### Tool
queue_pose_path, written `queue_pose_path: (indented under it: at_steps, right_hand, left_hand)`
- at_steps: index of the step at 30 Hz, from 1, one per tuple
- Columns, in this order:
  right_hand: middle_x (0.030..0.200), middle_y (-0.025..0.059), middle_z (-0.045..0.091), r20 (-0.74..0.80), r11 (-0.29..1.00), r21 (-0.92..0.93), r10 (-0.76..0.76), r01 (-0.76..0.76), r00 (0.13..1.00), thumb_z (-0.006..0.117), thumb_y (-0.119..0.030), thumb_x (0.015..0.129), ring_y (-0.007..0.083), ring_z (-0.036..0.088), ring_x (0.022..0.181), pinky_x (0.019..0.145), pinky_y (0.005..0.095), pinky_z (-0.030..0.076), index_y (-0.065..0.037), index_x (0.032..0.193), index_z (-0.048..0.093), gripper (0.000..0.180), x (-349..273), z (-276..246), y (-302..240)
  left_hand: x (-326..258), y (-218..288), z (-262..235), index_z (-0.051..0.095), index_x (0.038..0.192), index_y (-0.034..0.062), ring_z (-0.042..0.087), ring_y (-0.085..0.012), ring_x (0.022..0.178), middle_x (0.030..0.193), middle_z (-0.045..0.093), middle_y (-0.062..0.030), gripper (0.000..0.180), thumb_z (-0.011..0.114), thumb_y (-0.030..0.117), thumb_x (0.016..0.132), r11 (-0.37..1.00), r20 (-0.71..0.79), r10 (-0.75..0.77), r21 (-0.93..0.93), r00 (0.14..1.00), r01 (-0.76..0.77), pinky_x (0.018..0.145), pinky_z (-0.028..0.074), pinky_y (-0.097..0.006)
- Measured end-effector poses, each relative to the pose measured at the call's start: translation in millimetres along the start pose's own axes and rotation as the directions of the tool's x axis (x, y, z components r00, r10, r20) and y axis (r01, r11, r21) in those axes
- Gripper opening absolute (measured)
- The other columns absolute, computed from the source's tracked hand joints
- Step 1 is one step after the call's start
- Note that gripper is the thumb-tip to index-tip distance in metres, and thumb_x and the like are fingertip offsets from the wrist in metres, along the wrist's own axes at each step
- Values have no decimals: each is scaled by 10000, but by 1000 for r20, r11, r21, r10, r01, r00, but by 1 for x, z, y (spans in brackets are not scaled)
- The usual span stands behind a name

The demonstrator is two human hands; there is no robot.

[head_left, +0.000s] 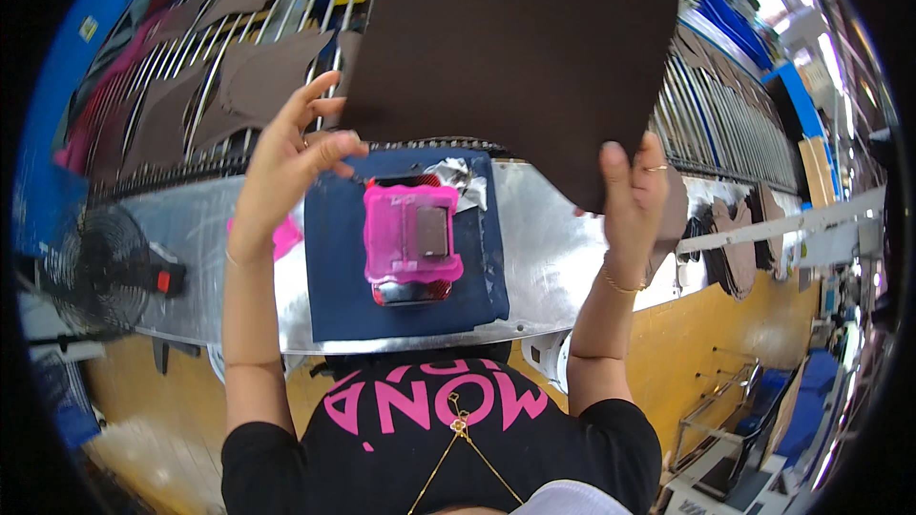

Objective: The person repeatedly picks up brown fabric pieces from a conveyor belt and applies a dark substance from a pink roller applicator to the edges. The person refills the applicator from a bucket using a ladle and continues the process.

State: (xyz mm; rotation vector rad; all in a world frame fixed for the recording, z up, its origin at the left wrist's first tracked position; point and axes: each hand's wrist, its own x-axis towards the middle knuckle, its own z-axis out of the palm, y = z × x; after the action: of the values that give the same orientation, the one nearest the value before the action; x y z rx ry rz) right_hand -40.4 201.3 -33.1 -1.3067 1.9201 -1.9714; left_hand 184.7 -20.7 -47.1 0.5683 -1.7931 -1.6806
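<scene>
A large dark brown cut piece of sheet material [510, 48], fabric or leather, is raised above the far side of the metal table. My right hand [634, 186] grips its lower right edge, thumb on the near face and fingers behind. Beside its lower left corner is my left hand [303, 133], fingers apart; a fingertip comes close to the edge, and I cannot tell whether it touches. Below, a pink plastic holder [386, 229] with a small brown block [432, 231] in it stands on a dark blue cloth [334, 291].
Beyond the table [544, 267] runs a rack of metal bars [730, 110] carrying several brown cut pieces [258, 76]. A black fan [100, 267] stands at the left. Crumpled silver foil [466, 181] lies by the holder. More brown pieces [733, 248] hang at the right, near a white bar [811, 219].
</scene>
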Motion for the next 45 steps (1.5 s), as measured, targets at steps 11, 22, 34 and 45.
queue_pose_path:
  at_steps: [11, 22, 34, 45]
  right_hand:
    - [834, 147, 679, 433, 991, -99, -41, 93, 901, 714, -89, 797, 311, 662, 717, 605, 322, 499, -11, 931, 628, 178, -35, 91, 26]
    - [784, 77, 699, 448, 920, -313, -77, 237, 891, 724, -14, 761, 180, 654, 697, 638, 263, 480, -16, 836, 708, 77, -55, 34, 49]
    - [907, 56, 674, 32, 877, -345, 368, -335, 929, 693, 1, 804, 101, 576, 811, 730, 241, 448, 21, 961, 679, 159, -128, -96, 89]
    - [795, -1, 581, -367, 916, -368, 14, -159, 930, 638, -142, 909, 55, 476, 724, 665, 184, 407, 44, 913, 620, 187, -65, -150, 11]
  left_hand:
    - [-70, 26, -101, 680, 934, 9, 437, -18, 437, 608, 577, 25, 151, 686, 135, 850, 881, -369, 171, 472, 914, 26, 400, 310, -160]
    - [-61, 2, -61, 649, 905, -27, 525, -144, 600, 713, 601, -76, 122, 659, 59, 818, 740, -52, 145, 669, 988, -73, 565, 420, -269]
    - [-28, -21, 39, 652, 851, 28, 562, -282, 664, 735, 537, -104, 95, 678, 79, 776, 713, 434, 254, 521, 865, -470, 595, 448, -359]
    - [35, 25, 113, 631, 848, 14, 568, -153, 558, 637, 542, -71, 219, 674, 230, 851, 847, 487, 327, 228, 810, -480, 529, 448, -302]
